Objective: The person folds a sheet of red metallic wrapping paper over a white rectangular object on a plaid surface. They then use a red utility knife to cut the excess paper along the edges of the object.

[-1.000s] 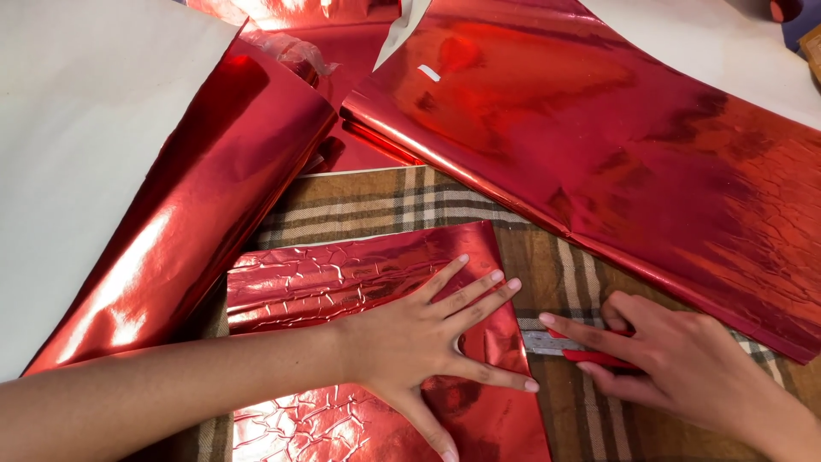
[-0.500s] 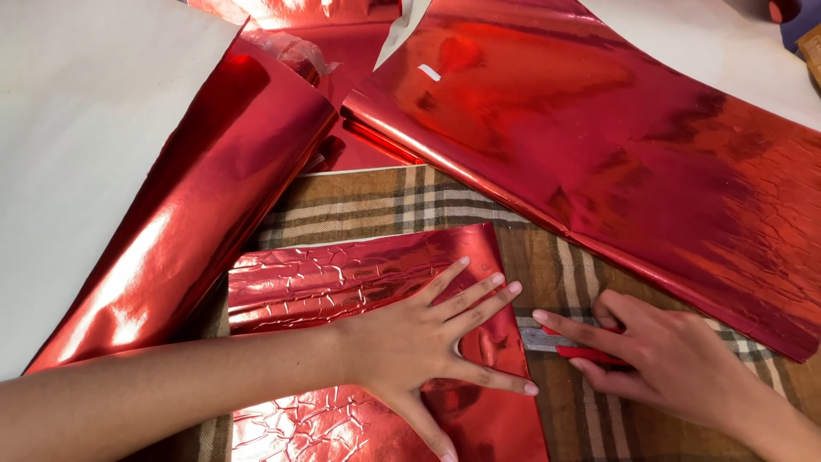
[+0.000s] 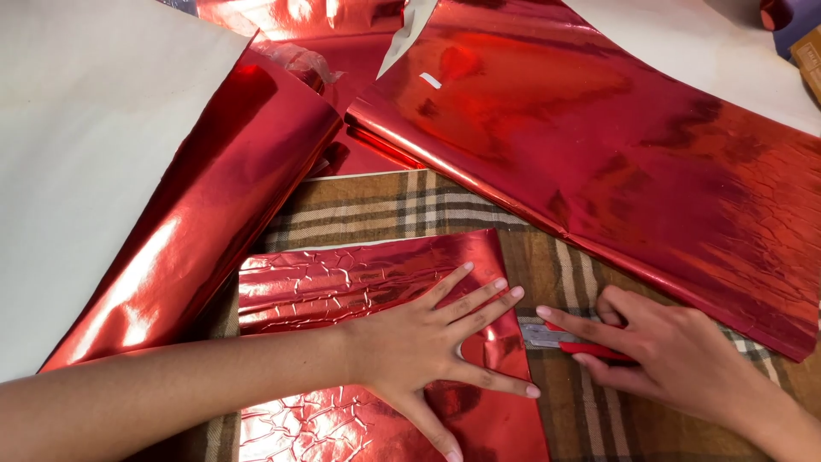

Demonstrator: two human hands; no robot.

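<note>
Left hand (image 3: 423, 346) flat, fingers spread, pressing crinkled red foil sheet (image 3: 342, 282) onto plaid cloth (image 3: 376, 205). Right hand (image 3: 663, 355) grasping red cutter (image 3: 569, 340) at sheet's right edge.

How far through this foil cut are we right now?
Done: one crinkled red foil piece already lies apart on the plaid cloth. In hand: the left hand presses that piece flat with spread fingers, while the right hand holds a red utility knife, its blade at the piece's right edge. Left: the large red foil sheets above lie uncut.
</note>
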